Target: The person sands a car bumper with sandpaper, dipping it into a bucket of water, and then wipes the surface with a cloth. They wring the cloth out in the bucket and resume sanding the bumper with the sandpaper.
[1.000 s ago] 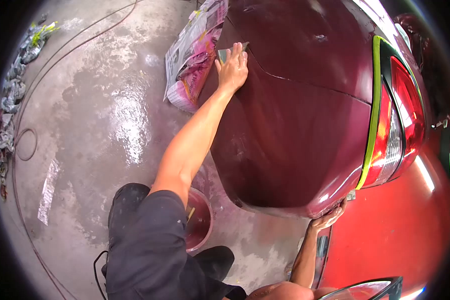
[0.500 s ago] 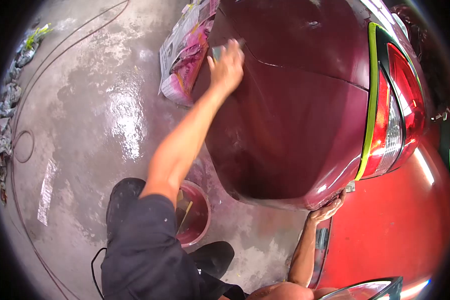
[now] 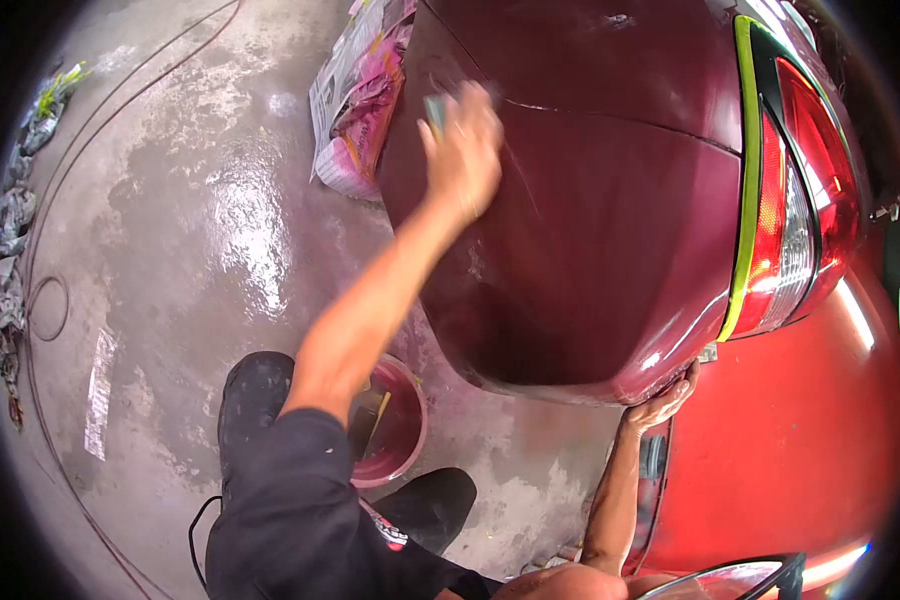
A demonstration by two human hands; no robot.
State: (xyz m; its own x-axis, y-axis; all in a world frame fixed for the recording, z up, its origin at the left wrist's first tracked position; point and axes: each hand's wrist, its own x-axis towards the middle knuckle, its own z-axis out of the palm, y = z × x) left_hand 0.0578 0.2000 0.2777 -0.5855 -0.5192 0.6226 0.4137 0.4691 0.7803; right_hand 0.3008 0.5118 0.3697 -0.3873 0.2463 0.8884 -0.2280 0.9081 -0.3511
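Near the paper-covered edge of the dark red car panel (image 3: 590,230), my left hand (image 3: 465,160) presses a small grey-green pad (image 3: 435,112) against the surface. Its fingers are blurred and partly hide the pad. My right hand (image 3: 663,402) lies along the panel's lower right edge, below the tail light (image 3: 795,220), with fingers stretched out. A small greyish piece (image 3: 708,352) shows just beyond its fingertips; whether they touch it is unclear. Yellow-green tape (image 3: 745,200) borders the light.
Pink-stained newspaper (image 3: 360,110) hangs at the panel's left edge. A reddish bucket (image 3: 418,420) with a yellowish strip inside stands by my knees. A hose (image 3: 32,230) runs along the wet floor at left. A bright red surface (image 3: 770,450) lies at lower right.
My left hand has shifted slightly right and down over the panel with the pad. The car appears slightly higher in view; my right hand stays at its lower edge.
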